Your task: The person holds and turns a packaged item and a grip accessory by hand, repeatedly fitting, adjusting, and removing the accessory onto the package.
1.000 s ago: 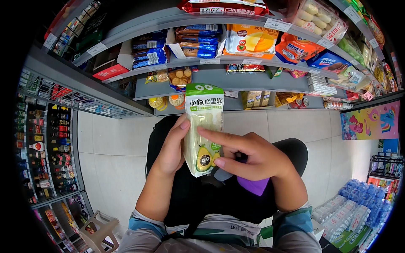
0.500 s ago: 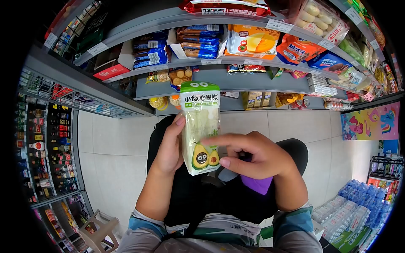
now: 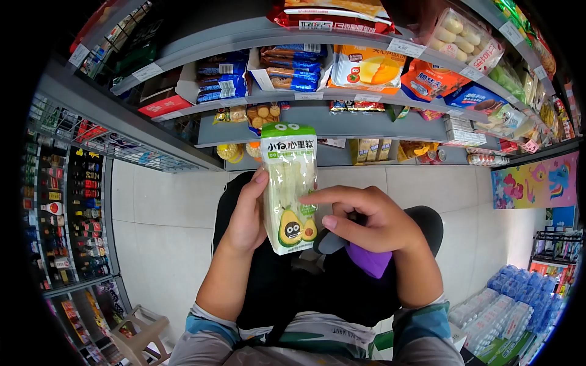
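Upright in front of my lap is a clear food package [image 3: 288, 183] with a green top and printed avocados near its bottom. My left hand [image 3: 248, 210] grips its left edge, the thumb along the side and the other fingers hidden behind. My right hand [image 3: 368, 218] is at its right side, the index fingertip at the front of the package, the thumb apart below. Under my right hand, a purple cloth-like item [image 3: 369, 259] and a dark grey rounded piece [image 3: 329, 241] show; whether the hidden fingers hold them I cannot tell.
Shelves [image 3: 366, 127] of packaged snacks run across the front. A rack of bottles [image 3: 55, 207] stands at the left, above a beige stool [image 3: 139, 334]. Wrapped bottled water [image 3: 494, 314] is stacked at the lower right, below a colourful poster [image 3: 535, 182]. Pale floor tiles [image 3: 165, 232] lie beneath.
The package has shifted slightly left and turned to face the camera more squarely. My right index finger has moved over its front and now sits near its right edge. The shelf view has shifted slightly.
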`<move>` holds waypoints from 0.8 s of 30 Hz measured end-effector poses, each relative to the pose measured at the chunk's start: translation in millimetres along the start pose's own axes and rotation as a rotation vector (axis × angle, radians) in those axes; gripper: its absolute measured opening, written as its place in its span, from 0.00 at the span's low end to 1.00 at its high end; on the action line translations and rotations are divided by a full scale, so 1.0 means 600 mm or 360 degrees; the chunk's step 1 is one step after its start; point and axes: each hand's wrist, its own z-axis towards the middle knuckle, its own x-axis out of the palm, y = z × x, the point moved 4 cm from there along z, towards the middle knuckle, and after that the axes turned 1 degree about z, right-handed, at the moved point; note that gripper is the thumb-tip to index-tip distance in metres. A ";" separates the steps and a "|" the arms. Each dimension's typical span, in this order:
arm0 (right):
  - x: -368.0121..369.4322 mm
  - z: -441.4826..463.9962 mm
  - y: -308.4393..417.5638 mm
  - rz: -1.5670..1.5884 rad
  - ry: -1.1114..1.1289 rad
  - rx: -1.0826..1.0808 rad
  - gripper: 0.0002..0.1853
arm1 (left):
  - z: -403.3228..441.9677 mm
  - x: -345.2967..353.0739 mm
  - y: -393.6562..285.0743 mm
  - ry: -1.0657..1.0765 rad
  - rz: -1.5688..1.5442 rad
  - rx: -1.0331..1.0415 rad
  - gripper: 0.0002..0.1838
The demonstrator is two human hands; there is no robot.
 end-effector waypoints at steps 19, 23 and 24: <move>-0.024 -0.007 -0.018 0.0552 -0.0275 0.0118 0.06 | -0.002 -0.005 0.001 0.0118 -0.0028 -0.0105 0.30; -0.021 -0.006 -0.020 0.0481 -0.0302 0.0078 0.09 | -0.002 -0.005 0.003 0.0117 -0.0039 -0.0115 0.29; -0.017 -0.006 -0.018 0.0509 -0.0290 0.0108 0.10 | -0.002 -0.004 0.003 0.0124 -0.0028 -0.0111 0.29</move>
